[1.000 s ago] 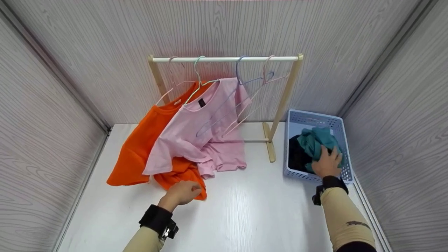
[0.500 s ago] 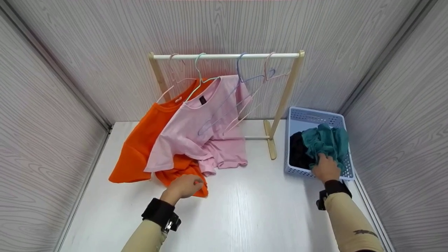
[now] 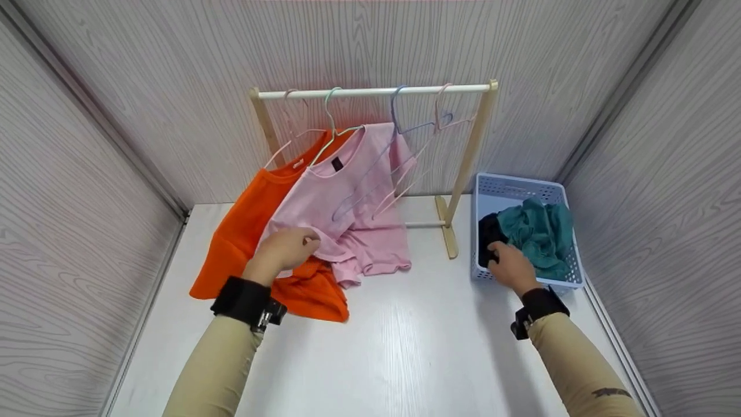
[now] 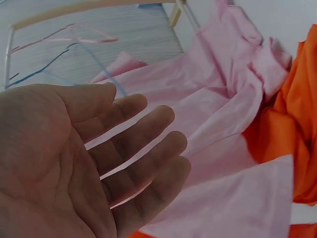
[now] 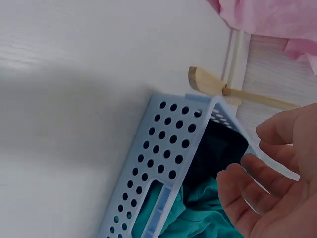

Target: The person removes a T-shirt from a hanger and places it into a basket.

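My left hand [image 3: 285,250] is in front of the pink T-shirt [image 3: 341,197] that hangs from a green hanger [image 3: 331,121]. Its fingers are relaxed and slightly bent in the left wrist view, with nothing between them. Behind the pink shirt an orange T-shirt [image 3: 243,231] hangs on a pale pink hanger [image 3: 298,136]. My right hand [image 3: 513,267] is over the front of the blue basket [image 3: 486,183], near the black garment [image 3: 491,229]. In the right wrist view its fingers are loosely curved and hold nothing. A teal garment [image 3: 538,237] lies beside the black one.
The rack's white rail [image 3: 370,92] also carries a bare blue hanger [image 3: 397,110] and a bare pink hanger [image 3: 440,110] at the right. A wooden rack foot [image 3: 447,234] stands left of the basket. Wood-grain walls [image 3: 654,174] enclose the white table [image 3: 399,347].
My right hand has let go of the teal garment, which now lies further right, and has shifted left to the black one. My left hand has risen from the orange cloth to the pink shirt.
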Demonstrator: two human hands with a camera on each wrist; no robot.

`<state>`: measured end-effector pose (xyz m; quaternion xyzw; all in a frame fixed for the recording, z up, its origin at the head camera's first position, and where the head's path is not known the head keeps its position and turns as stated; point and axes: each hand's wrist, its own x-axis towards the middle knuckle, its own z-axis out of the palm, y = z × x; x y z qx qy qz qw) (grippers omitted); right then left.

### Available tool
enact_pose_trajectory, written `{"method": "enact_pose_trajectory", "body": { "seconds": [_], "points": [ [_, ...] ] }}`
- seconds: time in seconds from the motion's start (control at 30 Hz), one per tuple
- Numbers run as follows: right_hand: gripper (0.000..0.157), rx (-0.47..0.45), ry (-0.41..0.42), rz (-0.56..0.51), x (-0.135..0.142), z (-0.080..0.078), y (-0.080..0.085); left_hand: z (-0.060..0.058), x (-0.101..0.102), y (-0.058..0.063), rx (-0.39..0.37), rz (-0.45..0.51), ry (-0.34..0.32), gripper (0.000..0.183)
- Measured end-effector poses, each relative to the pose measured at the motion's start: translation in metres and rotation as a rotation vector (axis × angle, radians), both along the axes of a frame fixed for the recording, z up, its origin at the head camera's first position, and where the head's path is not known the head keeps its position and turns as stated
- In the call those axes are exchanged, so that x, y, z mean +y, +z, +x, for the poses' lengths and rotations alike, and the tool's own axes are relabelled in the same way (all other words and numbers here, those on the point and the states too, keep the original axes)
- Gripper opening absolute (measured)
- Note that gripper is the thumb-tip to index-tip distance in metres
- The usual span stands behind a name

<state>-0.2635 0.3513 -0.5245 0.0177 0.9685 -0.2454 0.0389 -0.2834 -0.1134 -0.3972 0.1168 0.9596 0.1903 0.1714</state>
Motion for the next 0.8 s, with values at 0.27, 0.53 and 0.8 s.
{"method": "enact_pose_trajectory", "body": {
  "seconds": [0.27, 0.53, 0.8],
  "points": [
    [0.034, -0.032, 0.05, -0.028, -0.024, 0.005, -0.007, -0.034, 0.0, 0.046, 0.297, 0.004, 0.124, 0.034],
    [0.029, -0.045, 0.108, -0.08, -0.044, 0.021, -0.029, -0.059, 0.01, 0.038, 0.307, -0.004, 0.225, 0.035],
    [0.025, -0.003, 0.151, -0.111, -0.051, 0.035, -0.041, -0.066, 0.024, 0.024, 0.335, 0.006, 0.225, 0.031]
  ]
}}
